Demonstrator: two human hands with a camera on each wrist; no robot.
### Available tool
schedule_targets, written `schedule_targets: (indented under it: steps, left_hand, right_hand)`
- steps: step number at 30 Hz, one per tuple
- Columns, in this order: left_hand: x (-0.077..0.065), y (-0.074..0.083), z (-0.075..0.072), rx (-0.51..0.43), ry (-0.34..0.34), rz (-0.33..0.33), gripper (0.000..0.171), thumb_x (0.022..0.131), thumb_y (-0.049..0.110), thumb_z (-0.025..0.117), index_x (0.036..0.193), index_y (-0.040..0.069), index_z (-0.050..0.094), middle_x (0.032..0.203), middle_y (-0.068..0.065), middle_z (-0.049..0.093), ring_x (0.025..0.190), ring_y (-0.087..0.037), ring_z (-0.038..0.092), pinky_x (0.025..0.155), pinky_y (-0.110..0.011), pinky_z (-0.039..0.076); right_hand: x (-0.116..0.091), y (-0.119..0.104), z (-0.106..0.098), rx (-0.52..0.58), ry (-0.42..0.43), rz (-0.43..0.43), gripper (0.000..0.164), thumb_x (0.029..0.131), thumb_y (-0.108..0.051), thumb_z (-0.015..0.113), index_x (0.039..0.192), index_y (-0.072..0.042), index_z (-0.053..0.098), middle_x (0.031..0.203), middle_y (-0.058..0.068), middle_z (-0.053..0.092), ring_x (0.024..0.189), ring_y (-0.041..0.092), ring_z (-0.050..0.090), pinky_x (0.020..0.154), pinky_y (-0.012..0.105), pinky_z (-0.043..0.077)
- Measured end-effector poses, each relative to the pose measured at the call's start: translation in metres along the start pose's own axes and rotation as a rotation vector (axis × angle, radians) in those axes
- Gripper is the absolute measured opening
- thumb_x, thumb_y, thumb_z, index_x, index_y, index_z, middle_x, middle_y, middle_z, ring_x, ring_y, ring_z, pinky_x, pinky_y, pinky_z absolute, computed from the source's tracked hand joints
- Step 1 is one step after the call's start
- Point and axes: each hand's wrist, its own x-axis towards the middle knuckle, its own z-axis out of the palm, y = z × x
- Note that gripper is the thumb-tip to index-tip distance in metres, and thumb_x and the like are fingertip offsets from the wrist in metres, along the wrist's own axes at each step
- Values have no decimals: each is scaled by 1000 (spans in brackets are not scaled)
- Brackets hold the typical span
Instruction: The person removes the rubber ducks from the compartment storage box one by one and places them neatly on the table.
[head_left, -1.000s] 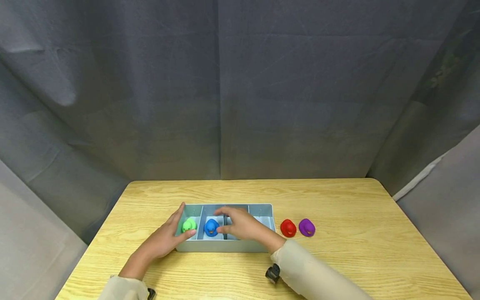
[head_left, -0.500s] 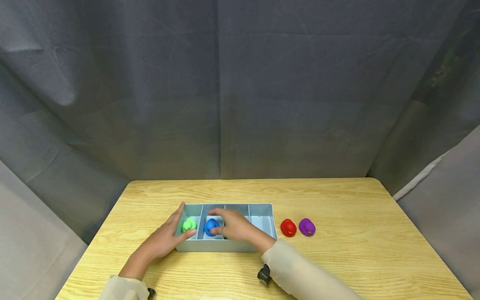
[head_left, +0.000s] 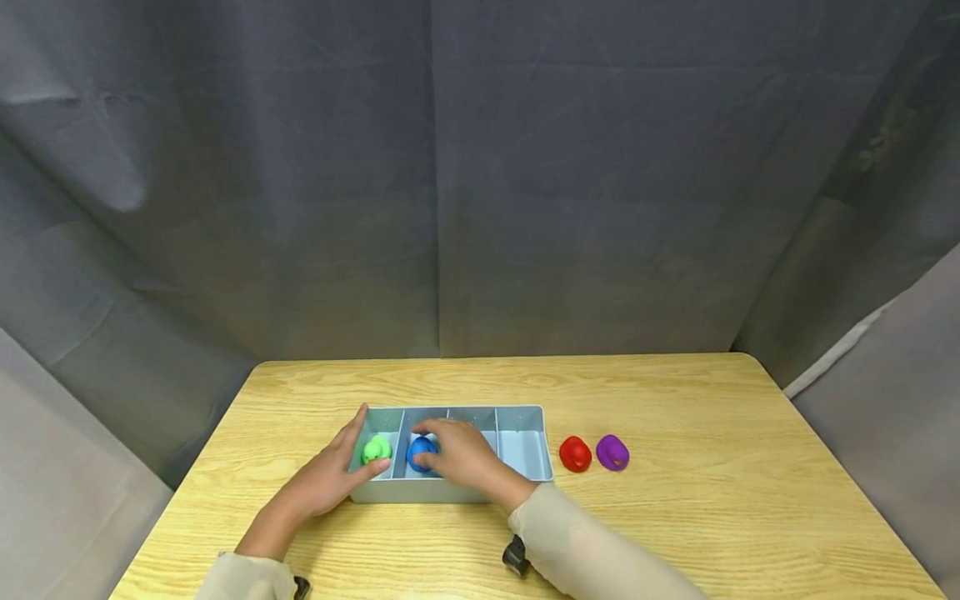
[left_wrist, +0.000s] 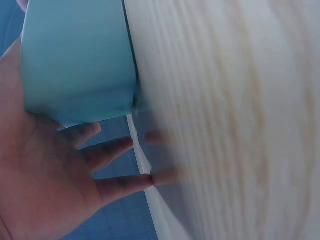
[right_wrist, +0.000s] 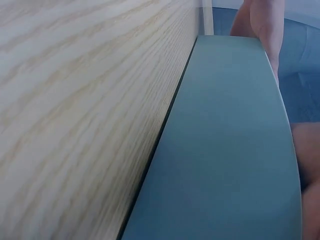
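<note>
A pale blue-grey box (head_left: 420,493) with a row of compartments stands on the table. A green rubber duck (head_left: 375,451) sits in its leftmost compartment. In the compartment beside it is a blue rubber duck (head_left: 419,448), and my right hand (head_left: 467,454) has its thumb and fingers curled round that duck from the right, covering part of it. At the box's left end rests my left hand (head_left: 322,477), thumb over the front rim and index finger along the side. Spread, straight fingers (left_wrist: 117,190) show below the box in the left wrist view.
A red rubber duck (head_left: 575,455) and a purple rubber duck (head_left: 612,453) sit on the wooden table (head_left: 697,500) to the right of the box. Grey curtains (head_left: 585,208) hang behind the table and at both sides.
My right hand has shifted a little left, and its thumb and fingers now lie closer around the blue duck. The left hand and the box have stayed put.
</note>
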Motion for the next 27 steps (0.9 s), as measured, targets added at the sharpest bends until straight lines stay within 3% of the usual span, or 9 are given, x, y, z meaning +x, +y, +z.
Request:
schedule_targets:
  steps: [6, 17, 27]
  left_hand:
    - [0, 0, 0, -8, 4, 1, 98, 100, 63, 55, 166, 29, -10, 173, -15, 5, 152, -50, 21, 113, -75, 26]
    - [0, 1, 0, -11, 2, -10, 98, 100, 63, 55, 166, 29, -9, 173, -15, 5, 152, -50, 21, 113, -74, 26]
    - [0, -1, 0, -3, 3, -13, 98, 100, 63, 55, 166, 30, -9, 173, -14, 6, 152, -50, 22, 113, -74, 27]
  right_hand:
    - [2, -3, 3, -27, 31, 46, 40, 93, -30, 79, 129, -16, 72, 131, 4, 71, 122, 28, 65, 104, 48, 48]
    - [1, -5, 4, -69, 48, 63, 32, 86, -25, 85, 117, -19, 79, 122, 2, 74, 115, 26, 68, 96, 44, 52]
    - [0, -5, 5, -71, 63, 68, 27, 86, -23, 85, 113, -20, 80, 116, -3, 76, 111, 25, 68, 92, 43, 54]
